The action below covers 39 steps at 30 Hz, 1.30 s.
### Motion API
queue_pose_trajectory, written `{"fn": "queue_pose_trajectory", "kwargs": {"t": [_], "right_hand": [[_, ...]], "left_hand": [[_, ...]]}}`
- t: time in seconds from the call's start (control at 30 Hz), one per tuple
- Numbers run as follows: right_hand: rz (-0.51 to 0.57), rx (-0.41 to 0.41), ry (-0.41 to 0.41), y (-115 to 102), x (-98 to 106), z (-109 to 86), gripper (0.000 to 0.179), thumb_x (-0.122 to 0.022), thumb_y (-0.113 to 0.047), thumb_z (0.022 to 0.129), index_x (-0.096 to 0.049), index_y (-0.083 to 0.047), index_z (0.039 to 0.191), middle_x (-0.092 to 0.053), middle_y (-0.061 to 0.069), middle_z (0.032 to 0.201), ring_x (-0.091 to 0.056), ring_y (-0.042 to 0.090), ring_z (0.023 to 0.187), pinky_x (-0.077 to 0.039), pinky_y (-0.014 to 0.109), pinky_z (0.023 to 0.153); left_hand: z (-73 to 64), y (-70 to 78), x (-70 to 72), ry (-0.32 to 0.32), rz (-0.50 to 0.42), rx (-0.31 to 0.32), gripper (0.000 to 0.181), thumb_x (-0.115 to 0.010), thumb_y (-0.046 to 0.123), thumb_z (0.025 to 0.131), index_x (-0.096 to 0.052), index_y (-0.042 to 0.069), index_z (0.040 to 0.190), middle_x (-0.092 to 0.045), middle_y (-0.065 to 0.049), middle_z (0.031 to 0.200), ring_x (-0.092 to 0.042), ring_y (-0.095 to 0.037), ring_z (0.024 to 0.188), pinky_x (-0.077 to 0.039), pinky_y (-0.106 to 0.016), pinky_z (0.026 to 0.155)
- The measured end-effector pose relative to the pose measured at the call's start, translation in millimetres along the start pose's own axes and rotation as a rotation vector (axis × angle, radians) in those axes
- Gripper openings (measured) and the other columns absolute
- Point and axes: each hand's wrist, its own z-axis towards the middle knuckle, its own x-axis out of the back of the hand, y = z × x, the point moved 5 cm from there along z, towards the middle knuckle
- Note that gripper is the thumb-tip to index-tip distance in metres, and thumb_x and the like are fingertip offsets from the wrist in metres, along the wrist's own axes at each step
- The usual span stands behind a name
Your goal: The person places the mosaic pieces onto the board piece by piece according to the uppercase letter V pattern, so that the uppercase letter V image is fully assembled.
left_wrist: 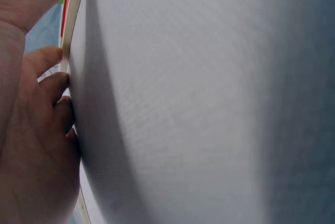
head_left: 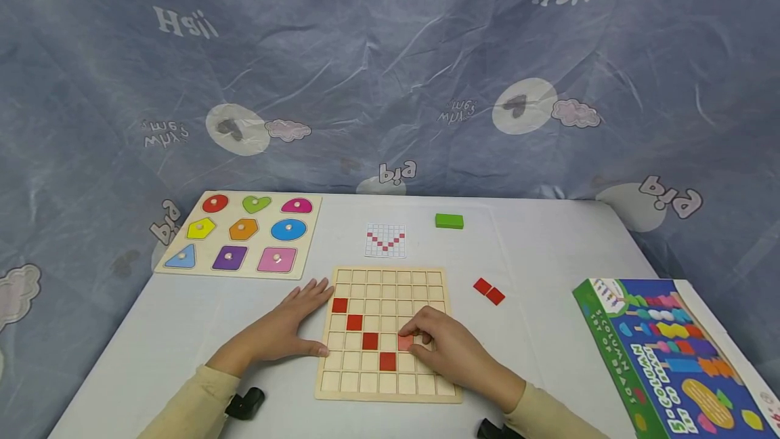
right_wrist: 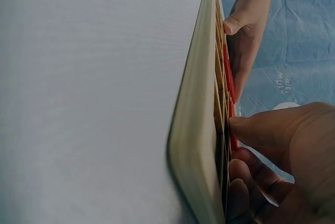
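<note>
A wooden grid board (head_left: pixel 388 393) lies on the table before me. Several red square tiles (head_left: pixel 370 341) sit in its cells, stepping diagonally down to the right. My right hand (head_left: pixel 453 351) pinches another red tile (head_left: pixel 405 343) between thumb and fingers at a cell right of that diagonal; in the right wrist view, the fingertips (right_wrist: pixel 239 153) are right at the board's surface. My left hand (head_left: pixel 277 330) is spread at the board's left edge, its thumb and fingertips against the rim. Two loose red tiles (head_left: pixel 489 291) lie to the right of the board.
Behind the board lies a pattern card (head_left: pixel 386 241) with red squares in a V, and a green block (head_left: pixel 449 221). A shape puzzle board (head_left: pixel 237 272) is at back left. At right lies a colourful box (head_left: pixel 682 358). A patterned cloth (head_left: pixel 390 73) hangs behind the table.
</note>
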Motion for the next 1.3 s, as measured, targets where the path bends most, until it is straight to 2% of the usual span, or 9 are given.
{"fn": "queue_pose_trajectory", "kwargs": {"t": [0.57,0.87,1.17,1.3], "right_hand": [[-0.007,-0.006,-0.01,0.7,-1.1,0.4,0.019,-0.075,-0.009,0.09,-0.075,-0.019,0.106,-0.062,-0.011,0.099,-0.054,0.007,0.079,-0.047,0.019,0.069],[0.068,-0.023,0.045,5.8,6.4,-3.1,0.02,-0.075,-0.007,0.089,-0.073,-0.02,0.105,-0.064,-0.009,0.096,-0.057,0.009,0.076,-0.05,0.02,0.067],[0.099,-0.023,0.07,11.4,14.5,-8.6,0.024,-0.077,-0.007,0.088,-0.073,-0.02,0.107,-0.061,-0.012,0.091,-0.058,0.013,0.076,-0.05,0.02,0.065],[0.106,-0.047,0.086,16.3,20.6,-11.9,0.023,-0.076,-0.007,0.089,-0.073,-0.021,0.107,-0.059,-0.014,0.089,-0.057,0.01,0.076,-0.05,0.021,0.064]], "left_hand": [[-0.5,-0.6,-0.3,-0.002,-0.004,0.005,0.114,-0.083,0.064,0.07,-0.033,0.016,0.161,-0.022,-0.006,0.168,-0.011,-0.031,0.156,-0.009,-0.052,0.127],[0.7,-3.9,-2.5,0.004,-0.004,0.008,0.115,-0.083,0.066,0.069,-0.033,0.019,0.161,-0.022,-0.003,0.169,-0.011,-0.028,0.157,-0.009,-0.051,0.127],[0.8,-3.9,-2.3,0.004,0.001,0.007,0.115,-0.082,0.066,0.069,-0.033,0.018,0.161,-0.022,-0.003,0.169,-0.011,-0.029,0.157,-0.009,-0.051,0.127],[0.7,-3.3,-1.7,0.002,0.001,0.004,0.114,-0.082,0.066,0.07,-0.033,0.018,0.161,-0.022,-0.004,0.169,-0.011,-0.029,0.157,-0.009,-0.051,0.127]]}}
